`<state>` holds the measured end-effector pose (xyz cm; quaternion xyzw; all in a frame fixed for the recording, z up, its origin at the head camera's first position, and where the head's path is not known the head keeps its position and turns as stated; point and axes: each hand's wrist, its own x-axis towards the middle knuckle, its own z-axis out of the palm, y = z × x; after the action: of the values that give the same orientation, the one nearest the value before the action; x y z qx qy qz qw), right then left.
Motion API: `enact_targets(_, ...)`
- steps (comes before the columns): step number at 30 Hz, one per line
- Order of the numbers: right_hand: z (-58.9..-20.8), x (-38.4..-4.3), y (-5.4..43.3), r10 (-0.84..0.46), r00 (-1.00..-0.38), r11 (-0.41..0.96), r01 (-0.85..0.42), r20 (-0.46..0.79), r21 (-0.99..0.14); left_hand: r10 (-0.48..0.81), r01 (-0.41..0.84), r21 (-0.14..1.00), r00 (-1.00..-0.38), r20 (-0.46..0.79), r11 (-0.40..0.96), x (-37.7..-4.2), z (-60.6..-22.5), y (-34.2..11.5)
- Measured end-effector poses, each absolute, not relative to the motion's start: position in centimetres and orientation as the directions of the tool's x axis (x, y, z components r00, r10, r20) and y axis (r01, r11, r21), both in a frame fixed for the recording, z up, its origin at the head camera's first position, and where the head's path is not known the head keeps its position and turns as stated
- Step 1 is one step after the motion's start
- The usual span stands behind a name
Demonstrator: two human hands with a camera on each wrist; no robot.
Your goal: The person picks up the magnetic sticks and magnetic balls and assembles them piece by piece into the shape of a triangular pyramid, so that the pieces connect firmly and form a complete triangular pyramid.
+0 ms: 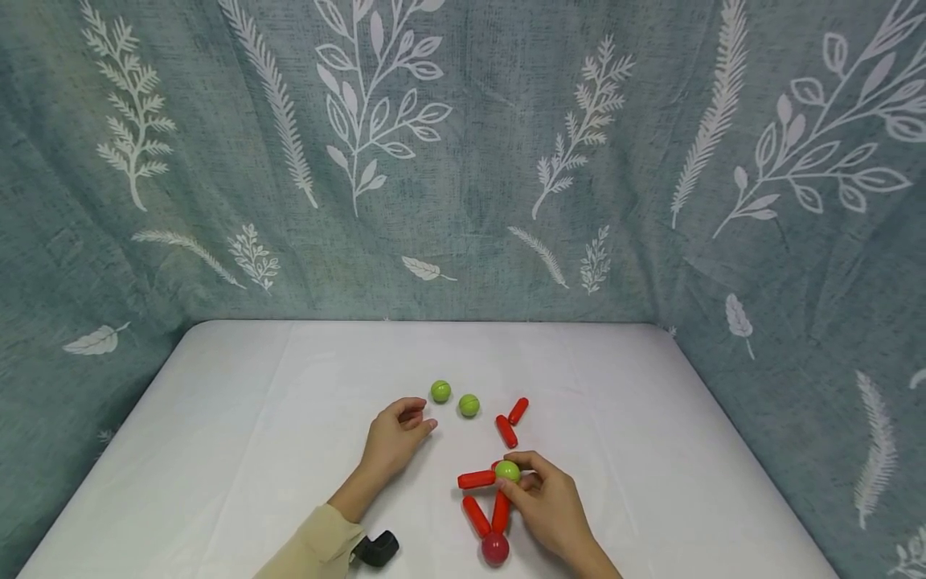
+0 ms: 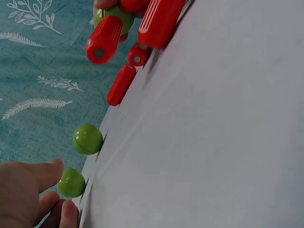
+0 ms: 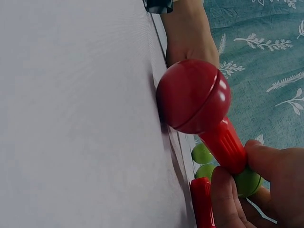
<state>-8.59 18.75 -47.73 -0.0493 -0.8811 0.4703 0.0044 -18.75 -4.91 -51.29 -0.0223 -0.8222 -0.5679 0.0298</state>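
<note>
My right hand [image 1: 550,503] pinches a green ball [image 1: 508,471] between thumb and fingers. One red rod [image 1: 476,480] sticks out leftward from this ball, and the end of another peeks out behind it. A third red rod [image 1: 501,512] runs from the green ball down to a dark red ball [image 1: 495,549]. From that dark red ball a further rod [image 1: 475,517] slants up and left. My left hand [image 1: 394,438] hovers with loosely bent fingers and holds nothing. Its fingertips are close to two loose green balls, one [image 1: 440,392] left of the other [image 1: 469,405].
Two loose red rods [image 1: 506,432] lie beyond my right hand on the white table [image 1: 289,466]. A black curved object [image 1: 378,549] shows beside my left sleeve [image 1: 318,543]. Leaf-patterned green cloth [image 1: 470,161] hangs behind the table and along its sides.
</note>
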Motion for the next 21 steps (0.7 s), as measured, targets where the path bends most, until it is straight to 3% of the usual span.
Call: enact_targets(21, -47.7, -8.5, 18.8, 0.084, -0.996, 0.543, 0.068, -0.026, -0.837, -0.024, 0.083, 0.912, -0.995, 0.101, 0.401, -21.4, -51.2, -4.0)
